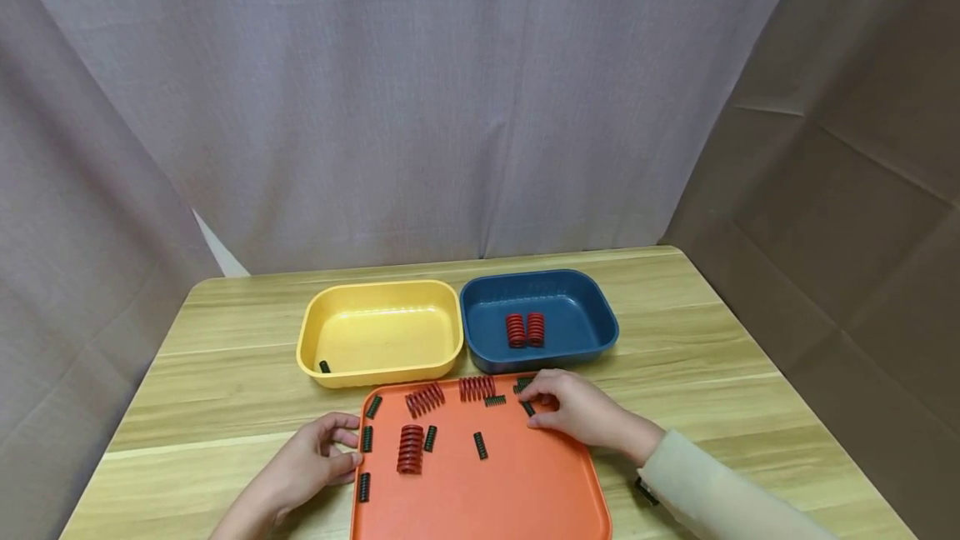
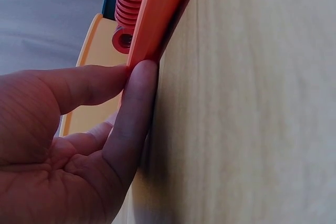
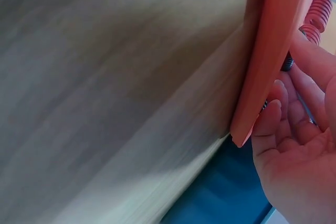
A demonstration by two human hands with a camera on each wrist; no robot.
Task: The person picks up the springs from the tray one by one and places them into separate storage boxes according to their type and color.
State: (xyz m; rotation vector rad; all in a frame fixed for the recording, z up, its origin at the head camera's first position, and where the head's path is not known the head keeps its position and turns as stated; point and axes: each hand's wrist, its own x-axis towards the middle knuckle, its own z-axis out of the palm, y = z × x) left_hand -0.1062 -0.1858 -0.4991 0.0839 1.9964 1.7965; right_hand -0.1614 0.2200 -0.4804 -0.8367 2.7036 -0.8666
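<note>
An orange tray (image 1: 480,507) lies at the table's front, with red coil springs and smaller dark green springs on it. My left hand (image 1: 311,461) grips the tray's left rim; in the left wrist view its fingertips (image 2: 142,77) meet at that rim. At the tray's far right corner, my right hand (image 1: 581,408) pinches a small dark spring (image 1: 528,408) between thumb and fingers. This dark spring (image 3: 287,62) is partly hidden in the right wrist view. Another dark spring (image 1: 523,382) lies by the fingers. A large red spring (image 1: 410,449) is nearer the left hand.
Behind the tray stand a yellow bin (image 1: 378,290) holding one dark spring (image 1: 324,367) and a blue bin (image 1: 480,290) holding two red springs (image 1: 536,329). A small dark object (image 1: 646,491) lies on the wooden table (image 1: 720,407) beside the right sleeve. Grey curtains (image 1: 450,107) hang behind.
</note>
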